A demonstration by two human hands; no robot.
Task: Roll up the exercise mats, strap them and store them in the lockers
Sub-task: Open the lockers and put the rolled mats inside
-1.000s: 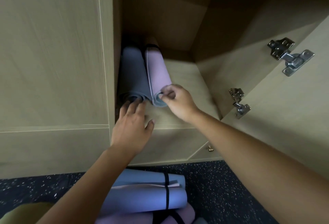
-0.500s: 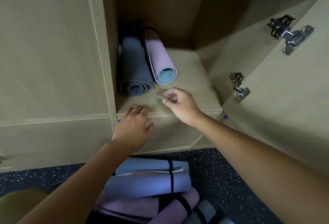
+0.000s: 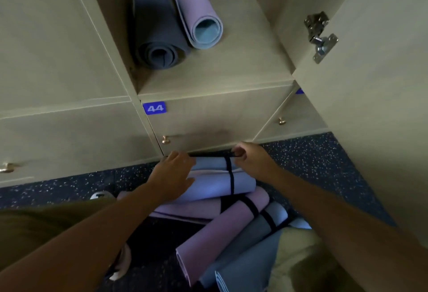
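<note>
Two mats are home already: at the top of the frame, in the open pale-wood locker compartment (image 3: 243, 60), a rolled grey-blue foam mat (image 3: 157, 34) lies against the left wall and a rolled lilac mat with a teal inner face (image 3: 196, 11) sits touching its right side. Plenty of bare shelf shows to their right, so I judge there is room for more.

Now I'm down at the pile on the dark speckled floor (image 3: 312, 159), lower centre of the frame. My left hand (image 3: 172, 177) lies across the left end of the rolled periwinkle-blue mat (image 3: 215, 185) on top of the heap, fingers spread and only lightly bent over it. My right hand (image 3: 249, 156) is curled at the roll's far edge, fingertips pinching the black strap (image 3: 230, 175) that bands it.

Beneath it lie a rolled purple mat with black straps (image 3: 222, 229), a grey strapped roll (image 3: 252, 236) and at least one more lilac roll, all rolled and banded as far as I can see. So rolling and strapping look finished; what's left is storing, roughly four rolls to go.
</note>
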